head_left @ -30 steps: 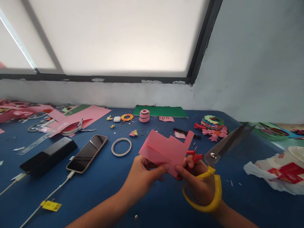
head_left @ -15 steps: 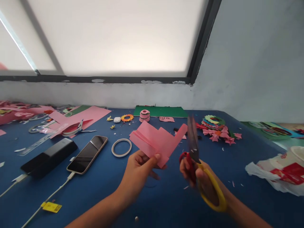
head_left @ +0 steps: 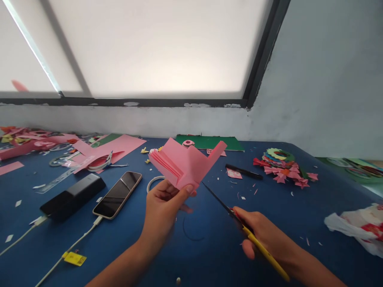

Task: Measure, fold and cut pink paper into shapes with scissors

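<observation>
One left hand (head_left: pixel 161 209) pinching one folded pink paper (head_left: pixel 188 163) at its lower edge, above one blue table (head_left: pixel 215 259), one right hand (head_left: pixel 265 229) clenched around one pair of scissors (head_left: pixel 259 245), angled toward the paper, one phone (head_left: pixel 118 195) and one black device (head_left: pixel 73 195) leftward, one black pen (head_left: pixel 243 171) beyond

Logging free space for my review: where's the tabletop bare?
Bare: between smartphone and left hand, below the tape roll. Mostly bare, with paper scraps: between right hand and plastic bag. Crowded: back left, around pink paper sheets.
</observation>
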`<state>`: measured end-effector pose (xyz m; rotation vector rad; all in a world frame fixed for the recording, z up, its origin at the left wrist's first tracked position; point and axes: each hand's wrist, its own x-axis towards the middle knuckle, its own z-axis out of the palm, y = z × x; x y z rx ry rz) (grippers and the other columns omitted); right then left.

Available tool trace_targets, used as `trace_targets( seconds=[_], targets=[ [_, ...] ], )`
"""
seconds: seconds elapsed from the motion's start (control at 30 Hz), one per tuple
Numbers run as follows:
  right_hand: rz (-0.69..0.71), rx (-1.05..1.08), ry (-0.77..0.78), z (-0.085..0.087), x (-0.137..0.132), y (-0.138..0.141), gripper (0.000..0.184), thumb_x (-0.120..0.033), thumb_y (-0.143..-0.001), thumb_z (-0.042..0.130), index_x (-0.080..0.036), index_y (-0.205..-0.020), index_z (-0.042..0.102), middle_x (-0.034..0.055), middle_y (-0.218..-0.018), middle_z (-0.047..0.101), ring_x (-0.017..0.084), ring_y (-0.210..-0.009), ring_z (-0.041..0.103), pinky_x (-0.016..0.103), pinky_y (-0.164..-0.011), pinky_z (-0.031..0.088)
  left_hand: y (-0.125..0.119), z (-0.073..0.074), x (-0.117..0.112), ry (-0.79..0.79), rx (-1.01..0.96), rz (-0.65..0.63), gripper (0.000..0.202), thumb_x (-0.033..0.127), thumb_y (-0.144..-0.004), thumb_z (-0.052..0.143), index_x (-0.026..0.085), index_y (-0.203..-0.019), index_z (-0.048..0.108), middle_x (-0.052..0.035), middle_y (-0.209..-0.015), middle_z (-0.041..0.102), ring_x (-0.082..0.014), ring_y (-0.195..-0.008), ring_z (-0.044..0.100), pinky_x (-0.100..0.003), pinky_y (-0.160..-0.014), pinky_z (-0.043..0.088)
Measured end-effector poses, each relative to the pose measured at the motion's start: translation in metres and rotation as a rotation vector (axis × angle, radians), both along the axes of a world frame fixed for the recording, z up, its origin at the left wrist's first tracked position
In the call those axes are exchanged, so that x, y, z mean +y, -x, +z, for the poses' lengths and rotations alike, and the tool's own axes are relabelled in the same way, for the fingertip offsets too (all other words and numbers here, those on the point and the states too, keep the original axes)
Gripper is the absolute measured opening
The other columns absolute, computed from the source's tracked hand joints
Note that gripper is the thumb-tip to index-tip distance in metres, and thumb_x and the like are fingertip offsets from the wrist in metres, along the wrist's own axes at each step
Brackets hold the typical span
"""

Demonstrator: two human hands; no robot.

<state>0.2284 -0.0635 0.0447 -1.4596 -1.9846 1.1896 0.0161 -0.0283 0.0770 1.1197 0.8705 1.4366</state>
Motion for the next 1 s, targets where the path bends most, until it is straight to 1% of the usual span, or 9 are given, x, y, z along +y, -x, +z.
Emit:
trace_targets(
  seconds=[0.1, 0.2, 0.33, 0.43, 0.53, 0.73, 0.8, 0.9, 1.0],
  targets=[
    [-0.001, -0.042, -0.064, -0.001, 0.0, 0.001, 0.029, -0.022, -0.072, 0.056, -0.021, -0.064, 0.028, -0.0086, -0.044, 0.039, 0.008, -0.044, 0.035, 0.022, -0.045, 0.021, -0.002, -0.001, -0.001, 0.034, 0.025, -0.029, 0.012, 0.022, -0.067, 0.075, 0.018, -0.077, 0.07, 0.0001, -0.068, 0.067, -0.0109, -0.063, 0.064, -0.011, -0.041, 0.048],
    [-0.001, -0.055, -0.085, -0.003, 0.001, 0.001, 0.031, -0.024, -0.071, 0.058, -0.021, -0.063, 0.028, -0.0086, -0.047, 0.04, 0.008, -0.045, 0.033, 0.022, -0.046, 0.021, -0.003, -0.001, -0.001, 0.062, 0.024, -0.022, 0.012, 0.024, -0.067, 0.075, 0.016, -0.073, 0.069, 0.0004, -0.061, 0.065, -0.0109, -0.061, 0.064, -0.01, -0.04, 0.046],
    [-0.027, -0.053, -0.042, -0.003, 0.0, 0.002, 0.031, -0.019, -0.072, 0.056, -0.021, -0.064, 0.026, -0.0095, -0.045, 0.038, 0.008, -0.042, 0.04, 0.021, -0.045, 0.021, -0.002, -0.001, -0.001, 0.055, -0.018, 0.025, 0.015, 0.027, -0.067, 0.075, 0.015, -0.073, 0.068, -0.0009, -0.061, 0.066, -0.0146, -0.064, 0.067, -0.01, -0.036, 0.042],
    [-0.021, -0.016, -0.001, -0.002, -0.001, 0.004, 0.026, -0.016, -0.073, 0.051, -0.021, -0.065, 0.027, -0.0095, -0.044, 0.038, 0.009, -0.043, 0.049, 0.021, -0.044, 0.02, -0.003, -0.001, -0.001, 0.065, -0.011, 0.013, 0.016, 0.027, -0.067, 0.075, 0.015, -0.074, 0.068, -0.0017, -0.062, 0.067, -0.0157, -0.064, 0.068, -0.012, -0.039, 0.045],
    [-0.01, 0.015, 0.026, -0.002, -0.002, 0.007, 0.021, -0.016, -0.073, 0.049, -0.021, -0.066, 0.029, -0.0094, -0.044, 0.038, 0.01, -0.043, 0.051, 0.021, -0.043, 0.018, -0.004, -0.002, -0.002, 0.081, 0.005, -0.012, 0.014, 0.024, -0.066, 0.076, 0.015, -0.073, 0.068, -0.0009, -0.061, 0.068, -0.0148, -0.061, 0.069, -0.012, -0.043, 0.048],
    [-0.017, -0.025, -0.018, -0.003, 0.0, 0.01, 0.026, -0.02, -0.073, 0.052, -0.021, -0.064, 0.028, -0.0085, -0.048, 0.036, 0.008, -0.042, 0.045, 0.021, -0.043, 0.018, -0.008, -0.001, -0.006, 0.066, 0.018, -0.003, 0.009, 0.017, -0.065, 0.076, 0.015, -0.071, 0.069, 0.0014, -0.06, 0.069, -0.011, -0.054, 0.067, -0.012, -0.043, 0.05],
    [-0.025, -0.034, -0.017, -0.003, 0.0, 0.011, 0.027, -0.022, -0.074, 0.053, -0.021, -0.063, 0.028, -0.0082, -0.049, 0.036, 0.008, -0.042, 0.044, 0.021, -0.043, 0.019, -0.009, -0.001, -0.007, 0.081, 0.025, -0.006, 0.009, 0.016, -0.064, 0.076, 0.015, -0.07, 0.069, 0.0014, -0.059, 0.069, -0.0111, -0.054, 0.066, -0.012, -0.044, 0.05],
    [-0.021, -0.051, -0.055, -0.004, -0.001, 0.011, 0.029, -0.023, -0.073, 0.056, -0.021, -0.063, 0.029, -0.0086, -0.047, 0.034, 0.008, -0.043, 0.039, 0.021, -0.045, 0.02, -0.009, -0.002, -0.008, 0.094, 0.028, -0.009, 0.009, 0.017, -0.064, 0.076, 0.016, -0.071, 0.069, 0.0013, -0.06, 0.07, -0.0111, -0.054, 0.067, -0.012, -0.045, 0.051],
    [-0.015, -0.024, -0.034, -0.007, -0.002, 0.012, 0.029, -0.025, -0.074, 0.057, -0.021, -0.064, 0.03, -0.0086, -0.049, 0.035, 0.008, -0.043, 0.037, 0.021, -0.044, 0.022, -0.01, -0.003, -0.007, 0.093, 0.029, -0.015, 0.009, 0.018, -0.066, 0.075, 0.017, -0.073, 0.07, 0.0009, -0.063, 0.071, -0.0115, -0.057, 0.067, -0.012, -0.046, 0.051]
  ],
)
